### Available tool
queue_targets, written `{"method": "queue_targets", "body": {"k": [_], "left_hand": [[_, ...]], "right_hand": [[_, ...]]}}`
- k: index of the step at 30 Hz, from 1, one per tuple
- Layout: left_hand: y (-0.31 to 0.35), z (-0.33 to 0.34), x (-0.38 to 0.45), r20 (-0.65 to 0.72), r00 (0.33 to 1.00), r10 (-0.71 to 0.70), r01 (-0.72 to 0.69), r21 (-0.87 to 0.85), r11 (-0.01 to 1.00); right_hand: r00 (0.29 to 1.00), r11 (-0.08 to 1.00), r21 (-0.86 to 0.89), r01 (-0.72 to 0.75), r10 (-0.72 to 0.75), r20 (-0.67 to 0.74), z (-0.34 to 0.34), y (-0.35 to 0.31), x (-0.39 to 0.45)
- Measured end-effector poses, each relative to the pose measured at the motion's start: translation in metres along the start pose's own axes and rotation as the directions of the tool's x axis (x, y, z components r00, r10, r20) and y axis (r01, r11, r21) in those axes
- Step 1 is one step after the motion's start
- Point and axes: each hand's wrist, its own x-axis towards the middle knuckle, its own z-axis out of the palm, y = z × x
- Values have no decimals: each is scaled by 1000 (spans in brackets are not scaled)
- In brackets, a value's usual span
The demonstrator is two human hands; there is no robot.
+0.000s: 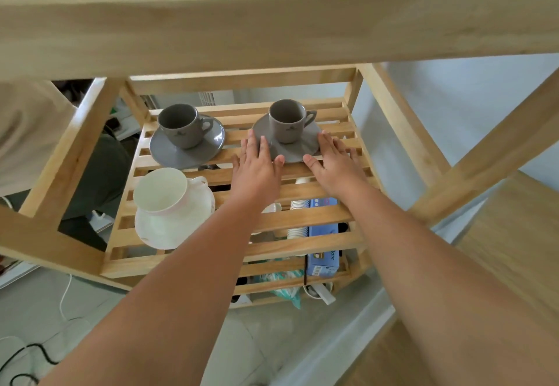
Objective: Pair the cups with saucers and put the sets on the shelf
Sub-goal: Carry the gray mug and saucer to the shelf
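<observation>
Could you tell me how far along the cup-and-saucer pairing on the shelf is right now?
Three sets stand on the slatted shelf: left grey set, white set, right grey set. Left hand and right hand lie open at the right set's saucer. No unpaired cups are visible.

Slatted pale wooden shelf point(302, 219): smooth, matt, visible grain. Two grey ceramic cups point(181, 126) point(287, 122) on grey ceramic saucers point(169, 152) point(293, 152): satin glaze. White porcelain cup point(160, 189) and saucer point(157, 231): glossy.

slatted shelf point(302, 219) bare at front right, white cup point(161, 192) front left, tabletop point(272, 22) overhead
</observation>
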Motion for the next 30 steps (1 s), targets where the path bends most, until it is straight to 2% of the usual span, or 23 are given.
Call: {"method": "queue_targets", "body": {"k": [10,15,20,23,27,30], "left_hand": [[-4,2,23,16,1000,5,-5,-26,1000],[-6,2,16,-22,1000,8,-9,-49,999],[0,4,-24,34,999,21,-23,53,998],[6,3,-55,114,993,-4,-6,91,996],[19,-3,-105,179,981,68,-58,-59,997],[38,-13,-142,200,961,191,-161,-155,975]], "right_hand": [[1000,1000,-2,-22,22,-17,-8,-1,15],[998,999,45,-31,33,-49,-6,-2,6],[995,993,-64,-97,99,32,-4,-9,-19],[988,993,-22,-113,115,99,-5,-15,-49],[975,985,125,-120,92,204,-16,-19,-105],[992,980,173,-102,88,85,-35,-14,-164]]}}
